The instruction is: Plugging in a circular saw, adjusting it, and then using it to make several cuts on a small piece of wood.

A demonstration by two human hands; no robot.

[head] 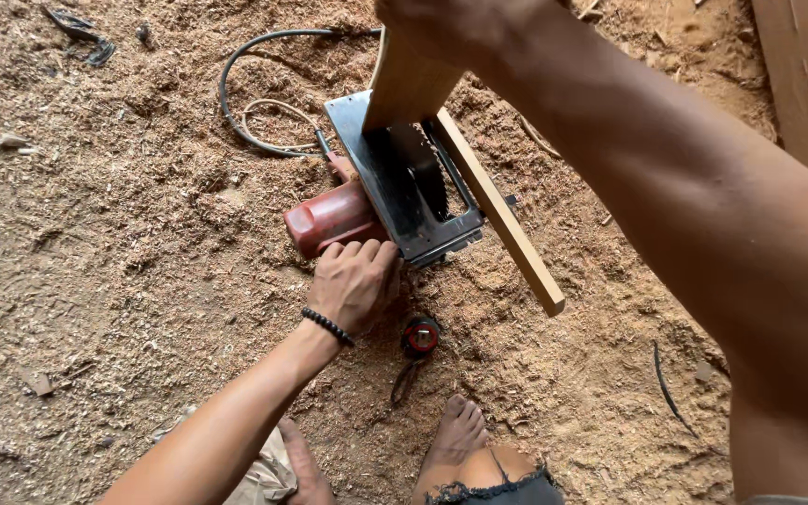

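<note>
Left hand [353, 281] fingers grip upturned saw [395, 192]; right hand [441, 23] fingers hold plank [497, 210]; tape measure [420, 337] nearby.

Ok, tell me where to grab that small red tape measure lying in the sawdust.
Grip the tape measure across its round red and black case, coming straight down from above. It lies flat in the sawdust just right of the left hand, clear of the upturned saw blade. Its dark strap trails toward the foot, so avoid that side.

A woodworking shop: sawdust [123, 234] blankets the floor around a circular saw [395, 187] and timber [502, 220].
</note>
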